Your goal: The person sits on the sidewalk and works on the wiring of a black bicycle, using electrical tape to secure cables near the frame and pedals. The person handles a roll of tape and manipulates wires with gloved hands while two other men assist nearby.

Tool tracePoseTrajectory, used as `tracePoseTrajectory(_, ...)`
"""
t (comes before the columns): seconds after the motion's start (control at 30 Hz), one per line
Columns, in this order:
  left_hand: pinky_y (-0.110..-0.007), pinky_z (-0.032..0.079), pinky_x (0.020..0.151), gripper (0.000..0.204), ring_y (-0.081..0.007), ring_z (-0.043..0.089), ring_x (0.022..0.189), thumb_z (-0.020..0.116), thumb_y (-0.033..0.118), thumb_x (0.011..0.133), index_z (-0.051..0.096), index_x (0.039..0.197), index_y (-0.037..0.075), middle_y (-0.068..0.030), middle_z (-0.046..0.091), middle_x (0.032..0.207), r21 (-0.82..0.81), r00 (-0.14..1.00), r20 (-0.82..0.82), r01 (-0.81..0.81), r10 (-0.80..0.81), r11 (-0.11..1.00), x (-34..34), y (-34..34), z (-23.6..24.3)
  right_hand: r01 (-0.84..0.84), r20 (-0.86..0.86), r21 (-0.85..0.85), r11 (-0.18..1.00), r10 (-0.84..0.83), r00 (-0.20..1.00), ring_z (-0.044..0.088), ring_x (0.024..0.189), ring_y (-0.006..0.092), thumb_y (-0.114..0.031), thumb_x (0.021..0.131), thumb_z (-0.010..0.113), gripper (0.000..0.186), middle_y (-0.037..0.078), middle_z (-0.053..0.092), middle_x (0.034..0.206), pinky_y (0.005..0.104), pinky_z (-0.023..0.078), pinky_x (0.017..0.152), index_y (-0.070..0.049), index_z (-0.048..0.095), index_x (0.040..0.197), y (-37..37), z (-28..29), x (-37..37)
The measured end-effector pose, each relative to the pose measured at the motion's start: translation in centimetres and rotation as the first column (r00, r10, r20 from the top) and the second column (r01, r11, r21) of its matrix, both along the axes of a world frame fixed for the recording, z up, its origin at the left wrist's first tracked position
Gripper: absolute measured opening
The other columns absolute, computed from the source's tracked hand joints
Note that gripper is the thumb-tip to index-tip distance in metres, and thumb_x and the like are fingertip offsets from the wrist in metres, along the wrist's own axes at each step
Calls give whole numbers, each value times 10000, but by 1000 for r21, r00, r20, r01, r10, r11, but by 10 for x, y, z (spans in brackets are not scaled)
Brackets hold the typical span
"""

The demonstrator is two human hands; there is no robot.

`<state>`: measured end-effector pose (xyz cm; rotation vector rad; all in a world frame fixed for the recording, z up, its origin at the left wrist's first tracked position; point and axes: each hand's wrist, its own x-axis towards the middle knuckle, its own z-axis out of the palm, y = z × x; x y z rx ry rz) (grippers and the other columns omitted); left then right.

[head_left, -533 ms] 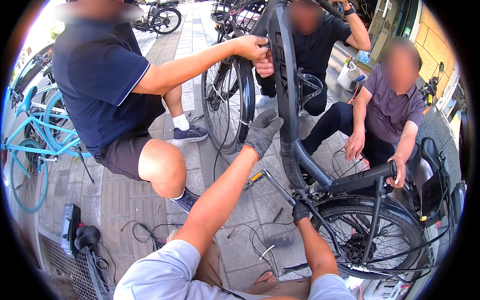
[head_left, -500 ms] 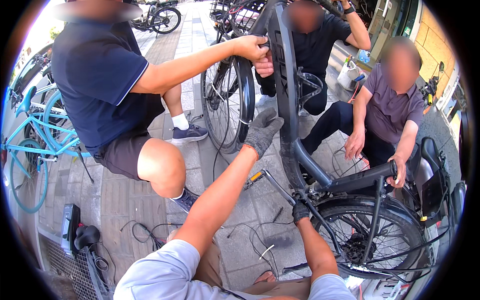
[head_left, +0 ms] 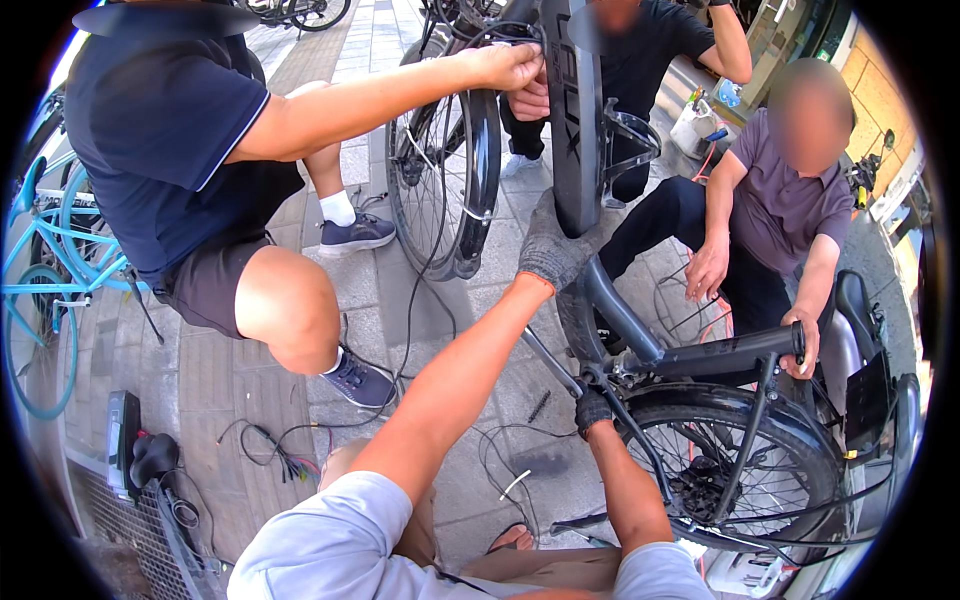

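A dark grey electric bicycle stands in front of me, its frame bent low at the middle. My left hand, in a grey knit glove, grips the lower end of the long dark battery case along the down tube; some fingers are hidden behind it. My right hand, in a dark glove, is closed at the inner end of the crank arm, beside the rear wheel. Higher up, the hands of a person at the left hold a cable by the same case.
Opposite, a seated person steadies the seat tube end, and another person crouches behind the frame. Loose cables lie on the paving near a black saddle and a metal grate. A light blue bicycle stands left.
My left hand has moved right and closed on the battery case's lower end, which now stands out from the frame. My right hand stays by the crank. The view has shifted slightly.
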<state>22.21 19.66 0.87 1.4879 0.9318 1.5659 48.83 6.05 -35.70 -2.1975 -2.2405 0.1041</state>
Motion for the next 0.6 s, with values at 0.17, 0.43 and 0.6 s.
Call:
tracePoseTrajectory(0.17, -380, 527, 957, 875, -270, 641, 1083, 869, 266, 752, 394, 1420, -41, -203, 625, 1227, -53, 999, -38, 33, -35, 998, -12, 4, -2, 2, 93, -149, 989, 12, 996, 565, 1272, 357, -41, 1012, 400, 459, 257, 531, 1417, 435, 487, 1052, -37, 443, 1469, 4, 50, -31)
tracePoseTrajectory(0.43, -380, 522, 970, 872, -274, 644, 1094, 872, 295, 755, 404, 1408, -45, -204, 628, 1240, -52, 999, -36, 12, -14, 999, -8, 11, -13, 41, 258, 49, 998, -52, 965, 529, 1328, 351, -92, 1044, 394, 472, 232, 511, 1452, 439, 464, 1090, -66, 400, 1515, 9, 0, -12)
tracePoseTrajectory(0.6, -404, 516, 957, 842, -308, 649, 1072, 870, 408, 732, 482, 1340, -26, -215, 643, 1192, -29, 997, 29, 66, -65, 997, 24, 6, -1, -38, 413, 197, 980, -48, 909, 621, 1129, 290, -172, 1032, 473, 443, 217, 606, 1245, 420, 512, 943, -108, 453, 1470, -20, -19, 59)
